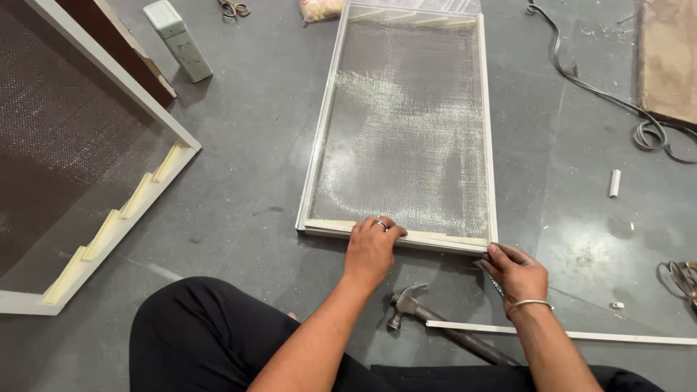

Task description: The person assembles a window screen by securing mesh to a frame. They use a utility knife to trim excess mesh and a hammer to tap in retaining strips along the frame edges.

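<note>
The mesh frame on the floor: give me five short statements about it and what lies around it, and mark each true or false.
1. The left hand presses on the near edge of the mesh frame. True.
2. The hammer is in the right hand. False: it lies on the floor between the two forearms, untouched.
3. The right hand is at the frame's near right corner. True.
4. A thin white strip lies on the floor near the right forearm. True.
5. The cable runs across the mesh. False: it lies on the floor to the right of the frame.
</note>
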